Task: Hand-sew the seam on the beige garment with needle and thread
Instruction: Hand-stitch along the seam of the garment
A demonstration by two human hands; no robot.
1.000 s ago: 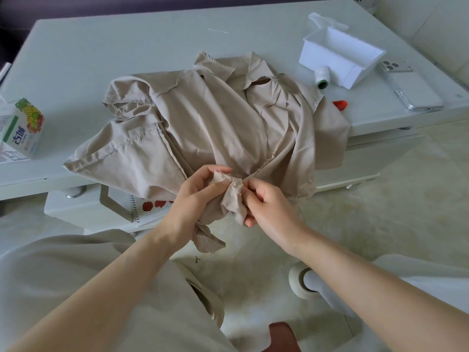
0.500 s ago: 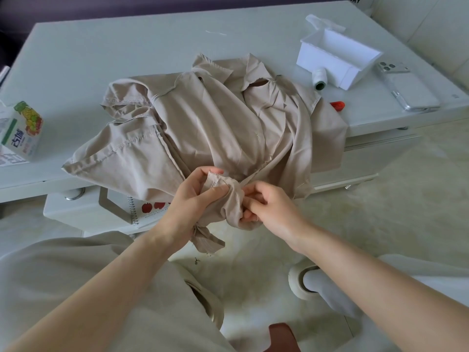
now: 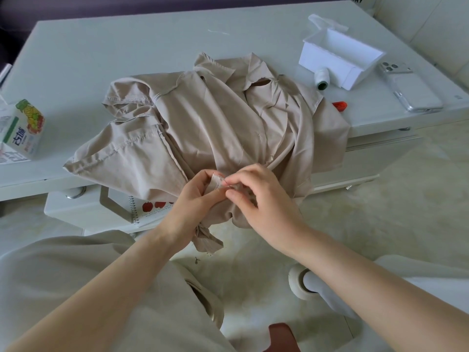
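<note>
Fingers (image 3: 203, 177) of the left hand (image 3: 193, 201) are curled round a small raw-edged fold of the beige garment (image 3: 215, 123), with the thumb pressing the cloth against the forefinger. The right hand (image 3: 266, 199) meets the same fold from the other side. Its thumb and forefinger tips pinch the cloth and its other fingers are loosely bent. Whether a needle sits between those fingertips cannot be made out. Both hands work just off the near edge of the table (image 3: 114, 47).

At the far left, a juice carton (image 3: 24, 130) printed with fruit stands by the table's edge, well apart from the cloth. Below the tabletop, a spiral notebook (image 3: 149, 210) with red apples on its cover lies on a lower shelf.

The garment lies crumpled across the middle of the table, collar toward the far side. One hemmed part spreads to the left, and the near portion hangs over the edge into the hands. A knotted strip dangles below the left wrist.

To the right, a thread spool (image 3: 322, 79) lies on its side just beside an open white box (image 3: 340, 57). A small red object (image 3: 340, 105) shows at the garment's right edge. A phone (image 3: 411, 90) in a clear case lies face down near the right corner.
</note>
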